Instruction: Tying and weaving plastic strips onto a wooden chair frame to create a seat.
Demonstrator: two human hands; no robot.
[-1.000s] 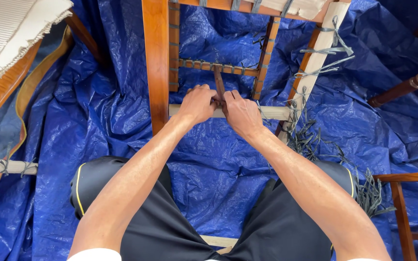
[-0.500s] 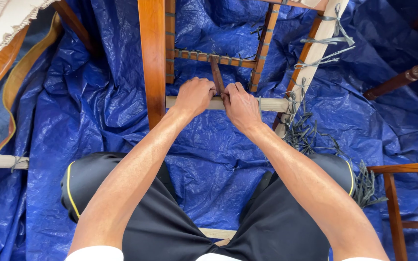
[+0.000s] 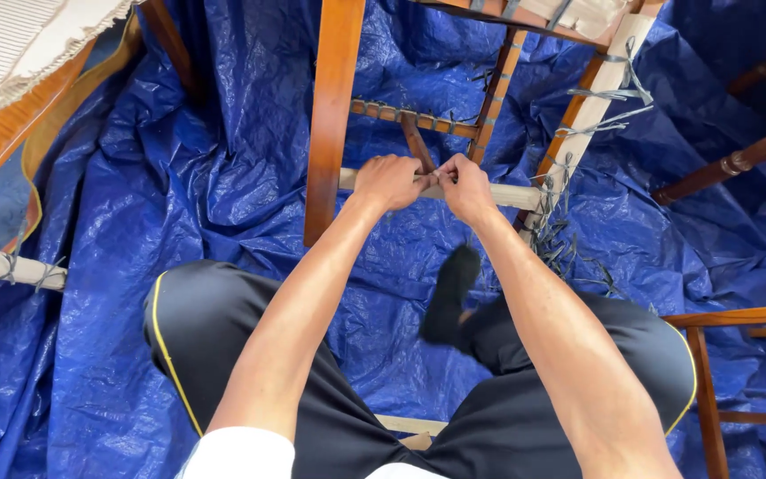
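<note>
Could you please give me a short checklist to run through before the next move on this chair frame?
1. Left hand on the pale rail: ok, its grip is closed over the rail.
2. Right hand on the same rail: ok, beside the left, thumbs meeting.
3. Dark wooden stick at the hands: cannot tell whether it is held or only touching.
4. Chair frame steady: cannot tell; it lies on the blue tarp.
5. Loose cord clear of the hands: ok, it hangs at the right end of the rail.
6. Foot clear of the frame: ok.
</note>
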